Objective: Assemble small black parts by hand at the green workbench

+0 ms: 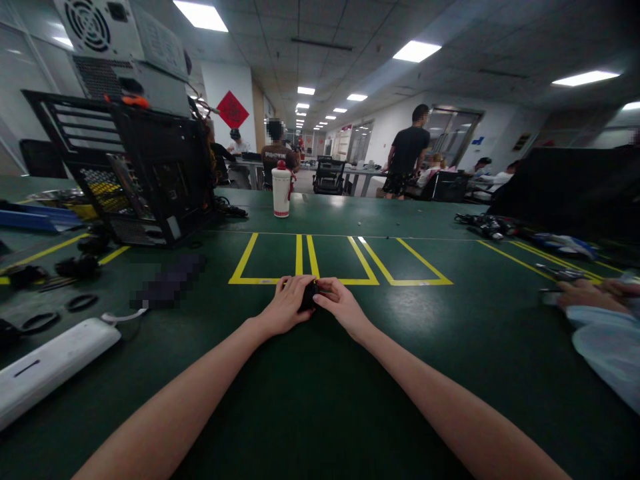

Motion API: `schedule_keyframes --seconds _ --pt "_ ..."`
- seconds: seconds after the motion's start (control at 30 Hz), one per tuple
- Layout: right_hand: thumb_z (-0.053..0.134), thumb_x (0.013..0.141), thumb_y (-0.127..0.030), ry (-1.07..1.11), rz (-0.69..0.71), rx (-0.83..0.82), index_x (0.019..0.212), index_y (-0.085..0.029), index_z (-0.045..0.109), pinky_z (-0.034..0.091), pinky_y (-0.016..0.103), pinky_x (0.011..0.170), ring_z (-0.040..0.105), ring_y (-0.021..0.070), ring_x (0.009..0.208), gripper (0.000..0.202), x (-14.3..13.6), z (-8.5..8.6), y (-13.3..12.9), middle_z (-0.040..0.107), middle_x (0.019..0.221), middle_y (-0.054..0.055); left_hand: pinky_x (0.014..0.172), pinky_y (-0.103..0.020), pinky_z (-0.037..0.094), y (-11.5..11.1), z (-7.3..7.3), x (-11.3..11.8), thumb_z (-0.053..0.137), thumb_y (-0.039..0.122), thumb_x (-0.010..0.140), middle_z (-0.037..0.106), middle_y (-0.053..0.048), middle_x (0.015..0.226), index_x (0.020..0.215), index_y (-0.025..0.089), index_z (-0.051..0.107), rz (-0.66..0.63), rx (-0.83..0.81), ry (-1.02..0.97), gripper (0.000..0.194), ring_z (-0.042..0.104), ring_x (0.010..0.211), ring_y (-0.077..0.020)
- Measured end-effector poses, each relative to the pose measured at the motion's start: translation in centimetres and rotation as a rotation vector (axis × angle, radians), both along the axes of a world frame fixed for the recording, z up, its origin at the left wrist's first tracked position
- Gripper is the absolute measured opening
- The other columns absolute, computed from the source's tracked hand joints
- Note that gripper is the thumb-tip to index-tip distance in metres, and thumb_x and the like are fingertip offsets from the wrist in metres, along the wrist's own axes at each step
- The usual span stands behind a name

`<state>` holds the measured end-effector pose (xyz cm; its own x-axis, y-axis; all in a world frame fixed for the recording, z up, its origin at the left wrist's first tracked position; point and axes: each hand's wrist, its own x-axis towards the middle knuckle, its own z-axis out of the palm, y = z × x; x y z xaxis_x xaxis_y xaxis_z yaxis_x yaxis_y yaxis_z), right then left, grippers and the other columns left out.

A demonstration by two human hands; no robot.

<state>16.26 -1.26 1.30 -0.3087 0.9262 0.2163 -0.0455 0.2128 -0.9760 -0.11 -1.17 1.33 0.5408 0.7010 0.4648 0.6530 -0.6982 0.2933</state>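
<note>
Holding a small black object (pixel 309 298) in front of us, we have our left hand (pixel 285 307) curled over its left side – fingers bent, thumb toward us – and our right hand (pixel 344 305) narrowed at its right side, thumb and fingertips against it. The object is at the middle of the green surface (pixel 320 400), by the near edge of the yellow tape outlines (pixel 265 281); our fingers hide most of it, so we cannot tell what it is. Beyond stands a white cup (pixel 281 195) with a red lid. To our left are a black computer case (pixel 173 170) and a long white device (pixel 60 367) – and at far right, a co-worker's hand (pixel 593 297).
</note>
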Motion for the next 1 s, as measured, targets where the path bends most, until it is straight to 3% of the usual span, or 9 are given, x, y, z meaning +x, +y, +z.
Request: schedule_keyframes --seconds 0.2,0.43,0.67,0.83,1.0 --pt "0.062 0.062 -0.021 0.028 0.066 -0.045 0.096 -0.02 0.049 0.04 0.035 0.087 0.052 0.0164 0.096 0.036 0.13 -0.3 0.15 0.055 0.101 0.003 0.093 -0.043 0.023 -0.11 0.13 -0.07 0.054 0.022 0.071 0.039 -0.008 0.117 0.121 0.021 0.021 -0.002 -0.003 0.006 0.06 0.036 0.109 -0.0231" --pt "0.058 0.067 -0.025 -0.004 -0.007 -0.007 0.096 -0.02 0.049 0.04 0.034 0.087 0.052 0.0149 0.094 0.031 -0.01 0.11 -0.16 0.054 0.1 0.003 0.094 -0.043 0.021 -0.07 0.08 0.01 0.055 0.022 0.07 0.039 -0.008 0.117 0.121 0.021 0.021 0.004 -0.002 0.011 0.062 0.035 0.109 -0.0225" --pt "0.061 0.063 -0.023 0.007 0.078 -0.049 0.098 -0.02 0.048 0.041 0.035 0.086 0.051 0.0165 0.097 0.037 0.21 0.29 -0.33 0.053 0.103 0.003 0.094 -0.043 0.021 -0.24 0.32 -0.08 0.054 0.022 0.071 0.037 -0.008 0.119 0.122 0.022 0.019 -0.007 -0.022 0.015 0.061 0.034 0.111 -0.0231" --pt "0.058 0.067 -0.025 0.014 0.02 -0.01 0.094 -0.021 0.05 0.039 0.034 0.088 0.052 0.0146 0.094 0.028 0.08 0.26 -0.34 0.054 0.1 0.002 0.093 -0.043 0.022 -0.16 0.27 -0.03 0.054 0.023 0.071 0.039 -0.008 0.117 0.121 0.022 0.021 -0.004 -0.006 0.004 0.06 0.036 0.109 -0.0231" --pt "0.059 0.066 -0.025 -0.019 0.042 -0.072 0.099 -0.02 0.05 0.039 0.036 0.087 0.053 0.0166 0.094 0.035 0.25 0.01 0.22 0.054 0.103 0.005 0.093 -0.043 0.022 -0.12 0.17 -0.06 0.055 0.021 0.07 0.038 -0.008 0.118 0.121 0.022 0.02 -0.005 0.002 0.0 0.062 0.035 0.11 -0.0233"
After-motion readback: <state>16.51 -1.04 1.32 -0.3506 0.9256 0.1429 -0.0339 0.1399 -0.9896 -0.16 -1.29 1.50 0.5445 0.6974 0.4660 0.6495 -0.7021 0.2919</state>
